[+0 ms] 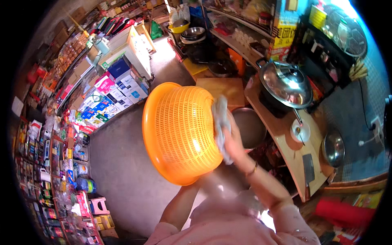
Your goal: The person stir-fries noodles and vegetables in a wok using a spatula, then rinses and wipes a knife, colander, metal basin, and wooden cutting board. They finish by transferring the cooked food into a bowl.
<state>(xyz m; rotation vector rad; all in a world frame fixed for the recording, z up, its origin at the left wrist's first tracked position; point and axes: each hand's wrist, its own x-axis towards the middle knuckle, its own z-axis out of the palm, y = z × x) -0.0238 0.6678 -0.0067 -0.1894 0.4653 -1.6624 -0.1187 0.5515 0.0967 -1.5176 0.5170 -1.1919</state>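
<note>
The orange plastic basket (179, 130), its inside turned away, hides the left hand. A grey cloth (221, 126) covers fingertips of the right hand (234, 143). At lower right a red object (343, 212) is blurred; many packaged goods (45, 175) at left are too small to identify.

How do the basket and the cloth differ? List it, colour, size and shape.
Colour: the basket is orange; the cloth is grey.
Size: the basket is far larger than the cloth.
Shape: the basket is a round, meshed bowl with a wide rim, while the cloth is bunched and creased.
Shared: both are up off the floor, and the right hand has the cloth at the basket's base.
</note>
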